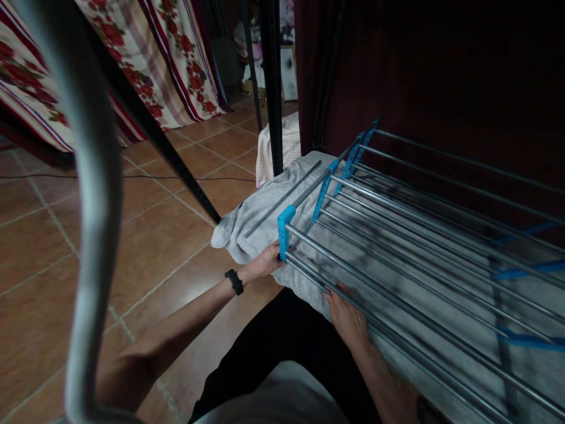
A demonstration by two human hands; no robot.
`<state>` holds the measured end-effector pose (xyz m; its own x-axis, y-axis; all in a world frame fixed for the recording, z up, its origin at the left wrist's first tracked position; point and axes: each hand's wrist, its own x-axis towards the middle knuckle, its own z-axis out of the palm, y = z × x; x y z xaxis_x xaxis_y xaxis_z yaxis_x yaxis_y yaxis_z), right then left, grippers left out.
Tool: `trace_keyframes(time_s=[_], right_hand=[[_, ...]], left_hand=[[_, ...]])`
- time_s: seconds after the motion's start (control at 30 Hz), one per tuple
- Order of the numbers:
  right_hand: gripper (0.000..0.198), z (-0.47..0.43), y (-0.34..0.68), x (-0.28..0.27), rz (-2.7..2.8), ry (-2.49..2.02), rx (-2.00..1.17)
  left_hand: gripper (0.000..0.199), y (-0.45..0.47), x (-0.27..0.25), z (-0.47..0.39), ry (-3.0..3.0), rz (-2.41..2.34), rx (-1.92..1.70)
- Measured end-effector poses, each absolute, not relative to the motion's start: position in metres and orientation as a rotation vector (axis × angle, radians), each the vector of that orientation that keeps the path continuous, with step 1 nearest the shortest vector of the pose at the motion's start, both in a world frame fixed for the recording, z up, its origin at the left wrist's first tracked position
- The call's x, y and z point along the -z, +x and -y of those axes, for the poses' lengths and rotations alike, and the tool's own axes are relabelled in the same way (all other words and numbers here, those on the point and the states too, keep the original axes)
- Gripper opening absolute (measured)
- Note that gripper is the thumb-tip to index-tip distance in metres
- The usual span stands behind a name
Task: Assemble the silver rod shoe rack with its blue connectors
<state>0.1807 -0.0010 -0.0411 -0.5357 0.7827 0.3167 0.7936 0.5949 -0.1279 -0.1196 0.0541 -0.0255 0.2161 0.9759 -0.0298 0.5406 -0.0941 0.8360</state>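
Note:
A metal rack (379, 259) with parallel grey tubes and blue plastic brackets lies across a grey cloth (265, 232), probably a drying rack. At its near left corner my left hand (265, 261), with a dark band on the wrist, is closed around the lower end of the blue bracket (286, 221); its fingertips are partly hidden. My right hand (346, 315) grips the low front tube a little to the right, the fingers curled around it. Beyond the left hand a loose thin grey rod (282, 200) rests on the cloth, apart from both hands.
Close on the left rises a thick, blurred pale tube (95, 235). Dark metal posts (271, 88) stand behind the cloth. A floral curtain (145, 65) hangs over the tiled floor (176, 235), where a thin cable (189, 178) runs. A dark panel (432, 76) borders the rack's far side.

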Motion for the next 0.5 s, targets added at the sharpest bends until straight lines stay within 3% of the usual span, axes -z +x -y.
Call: trace_keyframes(time_s=[0.5], right_hand=[[0.033, 0.0004, 0.1823, 0.0474, 2.495, -1.336, -0.005]], left_hand=[[0.02, -0.1216, 0.0256, -0.0619, 1.677, -1.378, -0.678]])
